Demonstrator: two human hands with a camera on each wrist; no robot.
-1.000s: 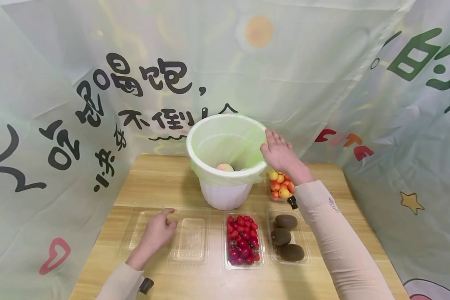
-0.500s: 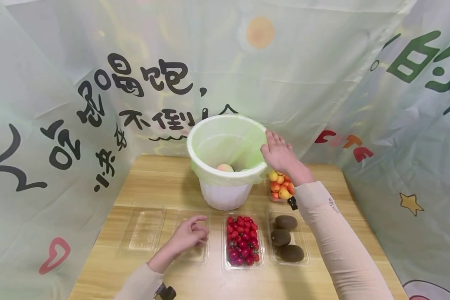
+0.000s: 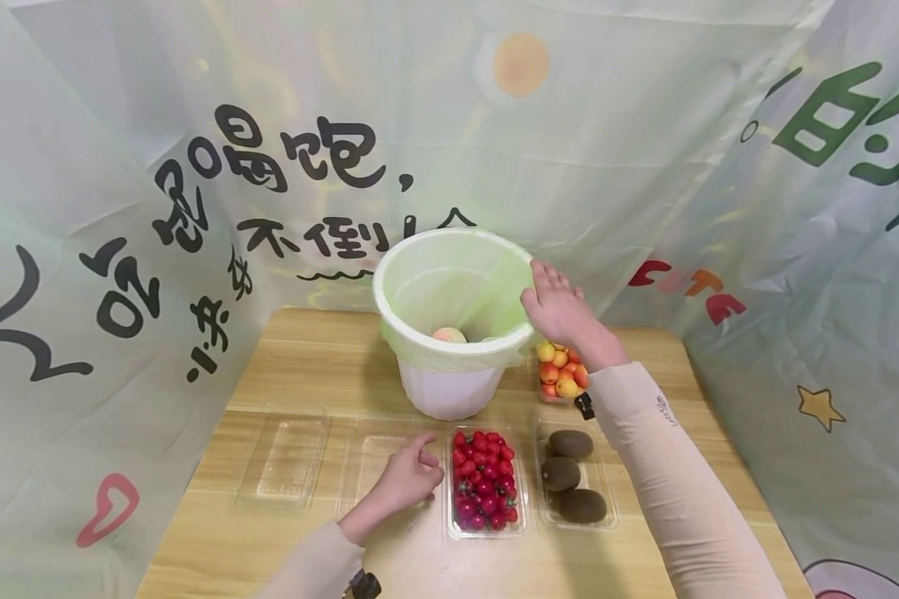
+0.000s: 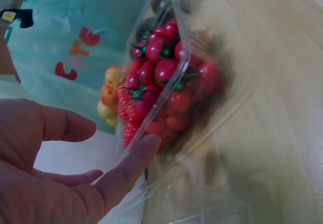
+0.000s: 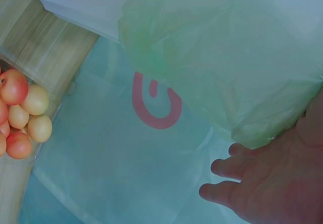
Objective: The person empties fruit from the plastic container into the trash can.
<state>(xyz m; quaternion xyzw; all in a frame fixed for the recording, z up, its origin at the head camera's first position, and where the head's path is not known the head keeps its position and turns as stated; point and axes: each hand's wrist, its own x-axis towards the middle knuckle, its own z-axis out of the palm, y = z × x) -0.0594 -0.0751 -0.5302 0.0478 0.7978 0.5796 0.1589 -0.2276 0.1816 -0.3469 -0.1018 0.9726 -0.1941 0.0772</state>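
Observation:
My left hand (image 3: 404, 477) hovers by the left side of a clear plastic box (image 3: 487, 532) full of small red fruit. In the left wrist view these are shiny cherry tomatoes (image 4: 165, 69) with green stems. The index fingertip (image 4: 151, 141) is at the box wall; I cannot tell whether it touches. Thumb and fingers are apart, holding nothing. My right hand (image 3: 562, 314) rests on the right rim of a white bucket (image 3: 449, 393), fingers extended. A pale green bag (image 5: 217, 57) lines the bucket, and a peach-like fruit (image 3: 449, 334) lies inside.
Two clear plastic boxes without fruit stand at the left, one a box (image 3: 288, 462) and one a box (image 3: 360, 466) partly behind my left hand. Brown kiwis (image 3: 583, 505) fill another box at the right. Behind it sits a box of yellow-red fruit (image 3: 562, 370). Printed cloth (image 3: 644, 166) surrounds the table (image 3: 217, 516).
My left hand has moved right, from between the two fruitless boxes, across the second one, to the cherry tomato box. My right hand has stayed on the bucket rim.

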